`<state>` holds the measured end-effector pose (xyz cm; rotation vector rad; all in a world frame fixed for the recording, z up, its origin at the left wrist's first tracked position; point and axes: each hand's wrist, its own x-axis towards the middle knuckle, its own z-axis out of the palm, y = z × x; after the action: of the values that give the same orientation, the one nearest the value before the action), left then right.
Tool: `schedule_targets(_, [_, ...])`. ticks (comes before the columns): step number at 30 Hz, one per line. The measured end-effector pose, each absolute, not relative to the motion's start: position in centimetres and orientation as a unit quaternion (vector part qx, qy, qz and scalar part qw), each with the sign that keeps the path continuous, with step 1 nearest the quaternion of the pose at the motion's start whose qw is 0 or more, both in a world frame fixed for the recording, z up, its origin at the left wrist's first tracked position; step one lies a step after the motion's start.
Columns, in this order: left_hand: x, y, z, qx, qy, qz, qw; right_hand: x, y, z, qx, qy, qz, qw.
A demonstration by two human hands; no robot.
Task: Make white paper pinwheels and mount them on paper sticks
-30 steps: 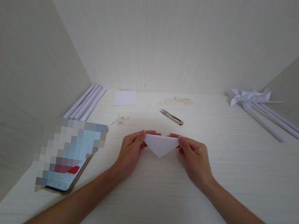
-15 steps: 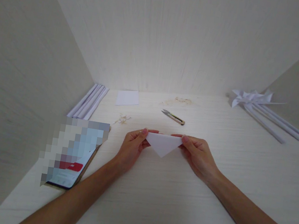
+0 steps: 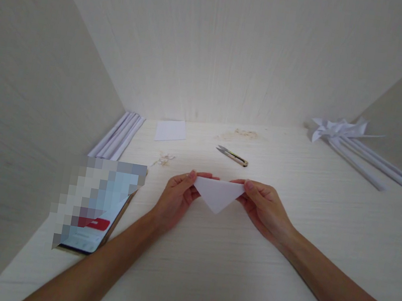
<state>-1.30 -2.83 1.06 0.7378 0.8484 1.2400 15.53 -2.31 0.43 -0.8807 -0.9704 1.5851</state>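
A white sheet of paper folded into a triangle (image 3: 218, 195) is held between my two hands, its long edge away from me and its point toward me. My left hand (image 3: 178, 193) pinches the left corner between thumb and fingers. At the right corner, my right hand (image 3: 261, 206) grips the paper the same way, thumb on top. Some fingers of both hands are hidden behind the paper. Just beyond the hands lies a pair of thread snips (image 3: 232, 156), blades pointing left.
A phone (image 3: 94, 222), partly blurred out, lies at left. Rolled paper sticks (image 3: 117, 135) rest along the left wall, beside a white paper square (image 3: 171, 131). Paper pinwheels (image 3: 339, 130) on sticks lie at the back right. Small scraps (image 3: 164, 159) are scattered on the white table (image 3: 184, 280).
Both hands keep hold of the folded paper in nearly the same place. The paper's point sits slightly nearer to me, and the whole view has shifted a little.
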Motion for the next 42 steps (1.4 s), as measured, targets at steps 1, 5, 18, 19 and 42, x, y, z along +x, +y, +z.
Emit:
schedule_targets(1, [-1.3,-2.8,1.0,0.326,0.377,0.549,0.671,15.5,-2.3,0.4,-0.367,-0.403,0.660,0.516])
schedule_targets(5, [-1.3,-2.7,1.0,0.322,0.374,0.549,0.675,15.5,-2.3,0.5,-0.366,-0.403,0.665,0.511])
schedule_targets(18, [-1.1,-2.8,-0.1,0.398,0.464,0.529,0.589,15.6,-2.5,0.1,-0.404,-0.433,0.616,0.519])
schedule_targets(19, [-1.1,-2.8,-0.1,0.405,0.467,0.524,0.586,15.6,-2.5,0.1,-0.405,-0.435,0.612,0.521])
schedule_targets(42, [-1.3,-2.7,0.4,0.368,0.516,0.567,0.527,16.1,-2.6,-0.1,-0.423,-0.470,0.582,0.511])
